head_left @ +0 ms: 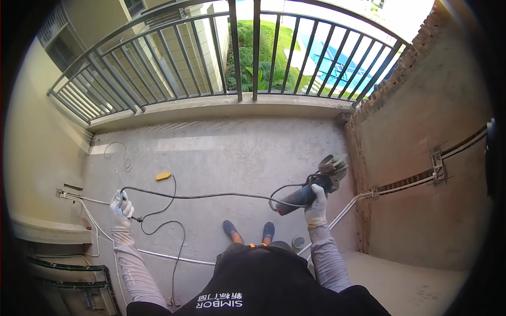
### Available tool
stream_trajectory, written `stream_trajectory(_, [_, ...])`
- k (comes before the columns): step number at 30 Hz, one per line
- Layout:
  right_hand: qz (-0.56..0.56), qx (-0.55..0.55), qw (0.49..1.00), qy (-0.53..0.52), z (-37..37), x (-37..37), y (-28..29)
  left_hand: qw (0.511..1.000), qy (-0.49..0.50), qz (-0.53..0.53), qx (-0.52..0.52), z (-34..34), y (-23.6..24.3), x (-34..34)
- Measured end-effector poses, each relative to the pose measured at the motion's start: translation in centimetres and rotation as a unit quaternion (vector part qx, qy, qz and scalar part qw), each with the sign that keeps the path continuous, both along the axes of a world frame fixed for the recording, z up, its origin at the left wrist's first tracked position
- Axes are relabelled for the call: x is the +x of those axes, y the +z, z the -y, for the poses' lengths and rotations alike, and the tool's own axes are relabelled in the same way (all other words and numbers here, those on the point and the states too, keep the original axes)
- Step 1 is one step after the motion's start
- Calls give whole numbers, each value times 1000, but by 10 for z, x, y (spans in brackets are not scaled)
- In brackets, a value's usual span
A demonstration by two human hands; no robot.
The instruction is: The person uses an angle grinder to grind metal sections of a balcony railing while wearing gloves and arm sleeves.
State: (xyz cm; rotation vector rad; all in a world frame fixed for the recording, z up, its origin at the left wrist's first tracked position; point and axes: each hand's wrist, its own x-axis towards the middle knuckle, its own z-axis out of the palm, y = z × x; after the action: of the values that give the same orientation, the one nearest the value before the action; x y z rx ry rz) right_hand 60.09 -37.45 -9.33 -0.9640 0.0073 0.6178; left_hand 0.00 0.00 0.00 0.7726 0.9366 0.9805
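Note:
My right hand [317, 206], in a white work glove, is closed around the body of an angle grinder [296, 200]. The grinder's guarded disc end [333, 167] points up and to the right, near the right-hand wall. From the grinder a dark power cord [226, 194] runs leftward to my left hand [122, 206]. That hand is gloved too, its fingers wrapped around the cord. A dark connector [138, 218] hangs just beside it, with more cord looping down toward the floor. Whether the disc is turning, I cannot tell.
A small yellow object [163, 176] lies on the concrete floor [237, 147] beside the loose cord. White conduits [179, 258] cross the floor and climb the right wall [416, 152]. Ahead stands a metal railing [247, 52] on a low kerb. A round container [299, 242] sits by my feet.

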Motion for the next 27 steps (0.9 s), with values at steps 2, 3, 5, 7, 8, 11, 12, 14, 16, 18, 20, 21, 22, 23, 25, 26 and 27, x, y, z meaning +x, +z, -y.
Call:
stream_trajectory(2, [-47,96,989,-101,-19,1,0,982,-16,-188,1,5,-10,-45])
stream_trajectory(3, [-78,103,990,-54,-12,31,26,966,-5,-255,-47,50,-60,-66])
stream_trajectory(5, [-141,146,978,-56,-9,53,35,946,-24,-315,-74,55,-78,-98])
stream_trajectory(7, [-138,123,978,97,22,74,31,933,5,-325,-154,71,-113,-111])
stream_trajectory(8, [-116,23,983,140,13,87,41,941,68,-302,-136,47,-114,-119])
stream_trajectory(11, [88,-271,908,307,18,108,66,930,280,-177,-161,11,-124,-165])
stream_trajectory(12, [252,-395,815,342,17,120,73,924,312,-152,-159,0,-124,-185])
stream_trajectory(14, [438,-570,581,382,10,135,84,913,358,-130,-147,-23,-95,-242])
stream_trajectory(16, [428,-543,496,525,-10,137,98,903,387,-127,-138,-17,-64,-291])
stream_trajectory(18, [312,-482,510,640,6,151,93,905,381,-112,-154,-21,-81,-290])
stream_trajectory(20, [193,-391,535,723,16,147,92,882,404,-171,-170,-16,-114,-269])
stream_trajectory(21, [109,-362,539,753,22,145,89,858,421,-230,-182,-11,-141,-253])
stream_trajectory(22, [75,-315,546,772,29,148,80,890,344,-227,-196,-5,-148,-253])
stream_trajectory(23, [26,-215,644,733,17,120,87,885,354,-236,-189,14,-133,-273])
stream_trajectory(25, [-81,-138,764,625,27,108,77,792,497,-293,-199,17,-147,-259])
stream_trajectory(26, [-110,-76,830,542,32,95,73,765,533,-287,-220,29,-148,-258])
stream_trajectory(27, [-94,-48,825,555,22,93,79,731,573,-275,-248,53,-160,-260])
